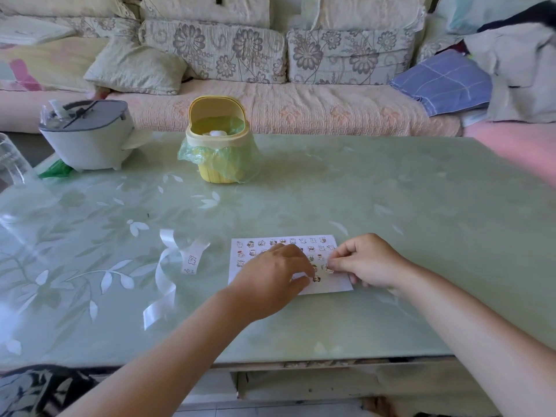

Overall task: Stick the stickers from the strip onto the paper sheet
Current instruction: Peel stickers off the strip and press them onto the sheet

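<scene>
The paper sheet (334,285) is lying flat on the green desk (376,191), close to its near edge, with its long side running left to right and rows of small cartoon stickers already filling most of it. The left hand (270,278) is reaching over the sheet's lower middle, palm down, with its fingertips resting on the paper and gripping nothing that can be seen. The right hand (367,260) is working at the sheet's right edge, with its fingers curled and its thumb and forefinger apparently pinching a small sticker (329,268) down toward the paper. The strip (164,278), a glossy white ribbon, is curling loosely on the desk just left of the sheet, running roughly from near to far. A couple of stickers are showing on its far end. The left hand is the nearer one to the strip, so the next sticker would likely be fetched from that side.
</scene>
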`<state>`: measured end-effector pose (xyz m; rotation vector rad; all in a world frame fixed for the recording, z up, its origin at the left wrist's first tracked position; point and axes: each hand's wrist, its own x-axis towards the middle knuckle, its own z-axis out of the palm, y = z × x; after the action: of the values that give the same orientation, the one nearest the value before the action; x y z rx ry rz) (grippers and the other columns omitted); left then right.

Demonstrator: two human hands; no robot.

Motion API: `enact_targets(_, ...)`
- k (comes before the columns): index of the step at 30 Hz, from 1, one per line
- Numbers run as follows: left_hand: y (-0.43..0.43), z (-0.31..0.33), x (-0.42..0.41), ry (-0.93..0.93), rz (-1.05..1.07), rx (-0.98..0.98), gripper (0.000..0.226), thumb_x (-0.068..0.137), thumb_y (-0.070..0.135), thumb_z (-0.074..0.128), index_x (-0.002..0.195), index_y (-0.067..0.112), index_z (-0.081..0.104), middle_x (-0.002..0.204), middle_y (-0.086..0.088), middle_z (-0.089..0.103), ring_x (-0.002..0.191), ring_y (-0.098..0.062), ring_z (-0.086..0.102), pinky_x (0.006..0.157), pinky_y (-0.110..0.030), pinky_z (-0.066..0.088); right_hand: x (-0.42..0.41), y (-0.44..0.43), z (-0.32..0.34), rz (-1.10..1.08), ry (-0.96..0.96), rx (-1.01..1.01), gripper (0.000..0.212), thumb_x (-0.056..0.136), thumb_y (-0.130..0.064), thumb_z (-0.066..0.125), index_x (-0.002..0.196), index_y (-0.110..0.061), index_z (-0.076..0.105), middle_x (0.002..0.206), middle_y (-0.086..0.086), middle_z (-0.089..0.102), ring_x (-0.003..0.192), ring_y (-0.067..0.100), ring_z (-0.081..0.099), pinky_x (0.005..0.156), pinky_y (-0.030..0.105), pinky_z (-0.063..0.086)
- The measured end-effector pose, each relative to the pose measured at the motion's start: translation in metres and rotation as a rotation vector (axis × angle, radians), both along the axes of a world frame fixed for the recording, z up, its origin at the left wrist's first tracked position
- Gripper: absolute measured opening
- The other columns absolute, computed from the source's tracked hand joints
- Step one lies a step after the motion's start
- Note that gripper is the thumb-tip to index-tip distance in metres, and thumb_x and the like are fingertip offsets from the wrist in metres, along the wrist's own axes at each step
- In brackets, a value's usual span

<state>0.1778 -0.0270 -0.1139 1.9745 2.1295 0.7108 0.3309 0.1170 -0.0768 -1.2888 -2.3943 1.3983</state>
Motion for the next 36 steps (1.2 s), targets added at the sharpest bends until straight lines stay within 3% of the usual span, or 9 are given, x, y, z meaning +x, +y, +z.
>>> enact_targets(4,0.005,-0.002,0.003,0.07,0.005,-0.018,0.017,0.093,0.036,0.06,0.106,0.036,0.069,0.115,0.016,0.059,0.107,-0.011,0.047,0.086,-0.027,0.04,0.005,0.002,0.0,0.024,-0.046,-0.013,0.004,0.081,-0.015,0.076,0.079,-0.012,0.076,0.062,0.008,0.063,0.049,0.014,0.049,0.042,0.02,0.033)
enact_targets(9,0.005,-0.003,0.003,0.126,0.004,-0.006,0.017,0.091,0.038,0.059,0.107,0.037,0.066,0.113,0.015,0.057,0.105,-0.013,0.047,0.083,-0.029,0.042,0.003,0.0,0.002,0.058,-0.069,0.023,0.002,0.083,-0.015,0.076,0.081,-0.015,0.077,0.043,-0.011,0.055,0.037,0.004,0.045,0.039,0.014,0.033)
enact_targets(13,0.003,-0.004,0.003,0.124,0.006,-0.002,0.017,0.091,0.04,0.059,0.107,0.037,0.066,0.113,0.016,0.057,0.106,-0.011,0.046,0.082,-0.026,0.038,-0.002,0.0,-0.001,0.066,-0.086,0.058,0.01,0.082,-0.017,0.076,0.073,-0.022,0.077,0.058,-0.011,0.063,0.043,0.001,0.051,0.048,0.014,0.042)
enact_targets(20,0.003,-0.005,0.004,0.134,0.013,-0.009,0.019,0.092,0.039,0.058,0.109,0.037,0.065,0.114,0.016,0.056,0.107,-0.012,0.047,0.079,-0.022,0.029,-0.005,0.001,-0.004,0.068,-0.13,0.1,0.011,0.077,-0.018,0.076,0.07,-0.025,0.078,0.055,-0.015,0.063,0.044,-0.001,0.052,0.051,0.017,0.042)
enact_targets(25,0.003,-0.005,0.005,0.142,0.014,0.002,0.022,0.093,0.037,0.056,0.114,0.036,0.064,0.116,0.014,0.056,0.108,-0.013,0.046,0.081,-0.023,0.031,-0.007,-0.003,-0.003,0.071,-0.171,0.155,0.012,0.075,-0.018,0.075,0.066,-0.026,0.076,0.065,-0.012,0.067,0.059,0.007,0.059,0.054,0.018,0.043)
enact_targets(28,0.002,-0.006,0.007,0.139,-0.009,0.015,0.025,0.092,0.031,0.057,0.116,0.036,0.065,0.115,0.012,0.058,0.107,-0.014,0.048,0.082,-0.028,0.039,-0.01,-0.005,-0.004,0.073,-0.213,0.204,0.012,0.074,-0.018,0.075,0.067,-0.028,0.076,0.077,-0.011,0.072,0.074,0.01,0.067,0.06,0.023,0.052)
enact_targets(32,0.001,-0.011,0.007,0.179,-0.037,0.05,0.028,0.091,0.029,0.054,0.114,0.041,0.066,0.11,0.01,0.059,0.102,-0.017,0.053,0.075,-0.029,0.041,-0.014,-0.008,-0.002,0.085,-0.3,0.287,0.013,0.074,-0.021,0.071,0.069,-0.032,0.075,0.082,-0.014,0.07,0.083,0.012,0.068,0.07,0.028,0.057)
enact_targets(36,0.001,-0.013,0.008,0.225,-0.037,0.074,0.03,0.091,0.029,0.05,0.112,0.043,0.066,0.108,0.008,0.059,0.098,-0.019,0.054,0.071,-0.027,0.039,-0.016,-0.011,0.004,0.12,-0.41,0.463,0.01,0.075,-0.029,0.07,0.072,-0.039,0.072,0.086,-0.02,0.067,0.085,0.01,0.064,0.061,0.023,0.044)
